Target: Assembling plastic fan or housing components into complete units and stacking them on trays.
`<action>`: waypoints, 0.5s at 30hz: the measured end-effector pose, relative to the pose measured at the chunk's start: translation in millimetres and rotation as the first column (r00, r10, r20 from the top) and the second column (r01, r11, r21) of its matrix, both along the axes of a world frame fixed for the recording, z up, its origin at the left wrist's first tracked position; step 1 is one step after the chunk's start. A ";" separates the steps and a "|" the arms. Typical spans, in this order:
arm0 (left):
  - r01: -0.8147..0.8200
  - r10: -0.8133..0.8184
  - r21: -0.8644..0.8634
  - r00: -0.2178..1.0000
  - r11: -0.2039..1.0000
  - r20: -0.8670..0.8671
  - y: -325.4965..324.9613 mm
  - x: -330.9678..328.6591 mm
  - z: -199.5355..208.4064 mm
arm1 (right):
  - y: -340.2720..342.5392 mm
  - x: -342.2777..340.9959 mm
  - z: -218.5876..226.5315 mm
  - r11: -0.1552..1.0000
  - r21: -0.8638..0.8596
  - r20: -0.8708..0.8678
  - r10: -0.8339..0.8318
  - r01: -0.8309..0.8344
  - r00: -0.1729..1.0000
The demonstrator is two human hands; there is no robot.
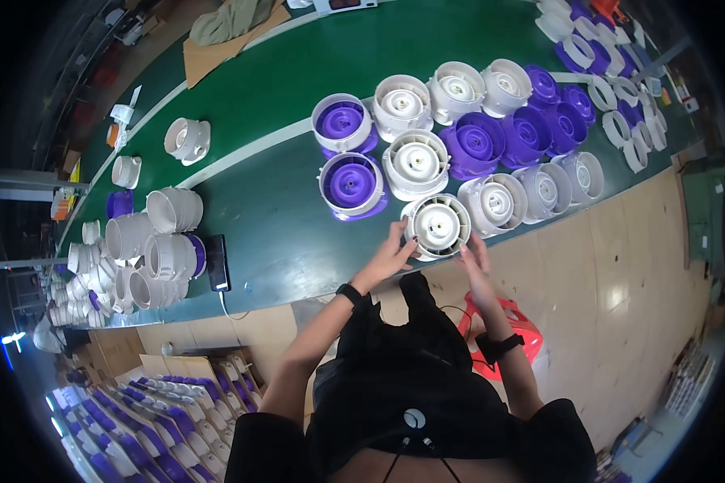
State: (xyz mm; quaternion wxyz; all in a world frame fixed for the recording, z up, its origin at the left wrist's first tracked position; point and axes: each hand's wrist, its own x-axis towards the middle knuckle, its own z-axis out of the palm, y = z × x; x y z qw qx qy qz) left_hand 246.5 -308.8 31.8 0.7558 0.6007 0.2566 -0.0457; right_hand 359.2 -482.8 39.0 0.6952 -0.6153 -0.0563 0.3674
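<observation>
A white round fan-like housing [439, 228], with a hub and thin vanes inside, sits at the table's near edge. My left hand [392, 251] grips its left side, with thumb and fingers against the rim. From the right, my right hand [475, 259] holds the near right side with curled fingers. Close beyond it stand another white housing [416, 165] and a purple-centred housing [352, 185]. A white housing [493, 203] lies just to the right of my right hand.
The green table [282, 201] carries rows of white and purple housings [528, 131]. Stacked white rings [169, 256] and a phone [218, 263] with a cable lie at left. Loose rings [616, 129] lie far right. Below are a red stool [524, 326] and a filled carton [165, 423].
</observation>
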 end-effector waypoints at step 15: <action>-0.404 0.402 0.039 0.914 0.914 0.056 86.8 -131.0 74.9 | 96.4 -93.0 99.8 0.934 -0.281 0.611 0.351 -0.220 0.710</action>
